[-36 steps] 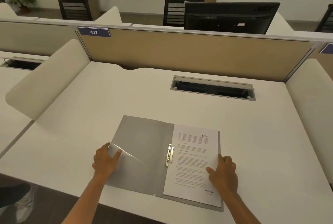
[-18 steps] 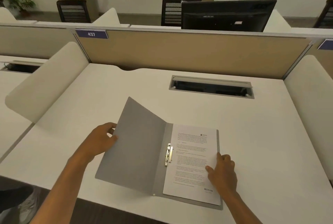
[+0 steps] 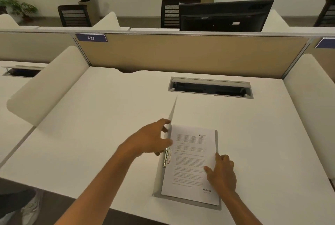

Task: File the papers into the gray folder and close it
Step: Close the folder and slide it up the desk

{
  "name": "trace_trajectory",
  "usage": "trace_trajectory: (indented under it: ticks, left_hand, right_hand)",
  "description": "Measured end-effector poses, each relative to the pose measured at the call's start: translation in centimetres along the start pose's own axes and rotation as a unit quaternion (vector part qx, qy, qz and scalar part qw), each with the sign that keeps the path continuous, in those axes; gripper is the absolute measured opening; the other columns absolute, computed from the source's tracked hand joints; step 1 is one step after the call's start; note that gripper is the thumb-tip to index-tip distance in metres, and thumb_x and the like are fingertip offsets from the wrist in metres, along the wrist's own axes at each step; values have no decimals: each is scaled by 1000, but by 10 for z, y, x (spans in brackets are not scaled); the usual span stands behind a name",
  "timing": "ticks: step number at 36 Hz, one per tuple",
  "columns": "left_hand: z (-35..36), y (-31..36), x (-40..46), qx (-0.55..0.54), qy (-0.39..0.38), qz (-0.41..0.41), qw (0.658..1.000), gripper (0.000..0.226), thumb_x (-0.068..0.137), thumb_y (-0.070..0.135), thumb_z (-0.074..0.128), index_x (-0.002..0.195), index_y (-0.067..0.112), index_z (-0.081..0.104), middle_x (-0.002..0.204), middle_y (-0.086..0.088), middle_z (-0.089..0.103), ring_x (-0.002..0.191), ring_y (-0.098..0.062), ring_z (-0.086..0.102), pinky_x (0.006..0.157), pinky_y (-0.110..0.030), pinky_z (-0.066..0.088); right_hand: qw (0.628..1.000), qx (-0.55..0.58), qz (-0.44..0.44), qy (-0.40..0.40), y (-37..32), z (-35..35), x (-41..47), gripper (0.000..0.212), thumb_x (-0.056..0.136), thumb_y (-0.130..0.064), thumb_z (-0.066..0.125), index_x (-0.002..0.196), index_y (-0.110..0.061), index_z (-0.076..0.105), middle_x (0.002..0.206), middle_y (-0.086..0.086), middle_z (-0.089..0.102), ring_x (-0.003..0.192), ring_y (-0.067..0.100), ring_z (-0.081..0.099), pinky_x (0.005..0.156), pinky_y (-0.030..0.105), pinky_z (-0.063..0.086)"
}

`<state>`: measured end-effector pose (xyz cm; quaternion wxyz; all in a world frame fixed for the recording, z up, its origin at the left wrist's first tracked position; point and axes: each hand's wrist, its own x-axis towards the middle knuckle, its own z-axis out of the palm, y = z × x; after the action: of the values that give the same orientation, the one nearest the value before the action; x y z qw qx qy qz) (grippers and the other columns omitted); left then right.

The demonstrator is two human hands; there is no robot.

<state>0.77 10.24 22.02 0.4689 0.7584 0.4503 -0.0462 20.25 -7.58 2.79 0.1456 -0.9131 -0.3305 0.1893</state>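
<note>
The gray folder point(image 3: 218, 205) lies near the desk's front edge with its front cover point(image 3: 172, 113) standing almost upright, seen edge-on. My left hand point(image 3: 152, 138) grips that cover at its outer edge, just left of the spine. The printed papers point(image 3: 190, 159) lie on the folder's back half, fastened at the left by a metal clip point(image 3: 167, 156). My right hand point(image 3: 222, 172) rests flat on the right side of the papers, fingers apart, holding nothing.
The white desk point(image 3: 108, 116) has an open cable tray point(image 3: 210, 88) behind the folder. A tan partition point(image 3: 181, 54) closes off the back, with a black monitor point(image 3: 224, 16) beyond it. White side dividers point(image 3: 49, 87) flank the desk. A shoe point(image 3: 29, 208) shows at the lower left.
My left hand has swung the front cover up from lying flat on the left to nearly vertical, moving right with it. My right hand stays on the papers.
</note>
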Motion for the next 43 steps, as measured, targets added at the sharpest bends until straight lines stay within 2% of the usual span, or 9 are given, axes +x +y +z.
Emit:
trace_trajectory:
  ticks: [5,13,18,26,30,33,36,40,43]
  left_hand:
    - [48,36,8,86,-11,14,996,84,91,41,71,160,39,21,160,7,41,84,-15,77,73,-33,68]
    - [138,62,44,218,23,9,976,92,88,45,70,160,27,16,156,-8,35,127,-37,59,97,-43,56]
    - [184,74,59,236,24,-8,971,87,87,35,77,155,15,26,157,-18,32,121,-37,64,95,-38,56]
    - [231,83,71,270,24,-21,962,79,95,29,69,156,1,26,161,-32,23,125,-38,63,97,-35,60]
    - [246,74,75,271,17,-8,962,64,91,23,70,146,13,40,148,-21,43,121,-39,60,70,-20,47]
    - [261,65,80,384,17,5,923,62,105,46,48,148,1,46,151,-26,41,135,-48,45,109,-40,48]
    - [271,53,89,497,-2,20,868,68,107,46,40,155,-1,35,161,-28,31,144,-53,33,118,-48,41]
    - [265,42,91,380,23,-30,924,92,98,42,66,162,1,14,170,-24,9,141,-38,51,100,-35,59]
    - [251,28,89,286,47,-32,957,94,94,49,68,163,14,15,172,-17,7,130,-32,62,106,-40,54]
  right_hand:
    - [1000,8,-21,-8,7,-4,0,70,88,-54,69,144,-22,43,128,1,47,122,21,47,85,33,56]
    - [991,121,-54,-25,33,-7,8,59,94,-41,68,145,-17,50,136,5,52,128,23,49,96,35,53]
    - [974,217,-61,-19,52,-10,15,35,99,-11,60,134,-9,64,122,8,67,108,21,63,89,22,51]
    - [946,321,-12,-41,80,-20,14,31,100,-3,54,122,-12,74,110,-1,77,95,8,71,71,6,51]
    - [928,369,19,-47,91,-24,11,35,100,0,50,115,-14,78,97,-8,78,83,-6,71,62,7,53]
    - [922,385,23,-46,98,-23,8,30,100,-2,55,114,-14,78,93,-8,80,81,2,74,65,14,57]
    - [917,394,19,-48,103,-23,4,24,99,-8,62,117,-14,76,98,-7,79,85,4,76,69,14,58]
    - [921,387,13,-49,104,-24,0,23,98,-14,66,119,-18,75,106,-6,78,89,3,75,72,10,57]
    - [924,379,17,-53,103,-24,0,25,98,-19,67,122,-18,74,110,-6,77,96,10,74,86,24,61]
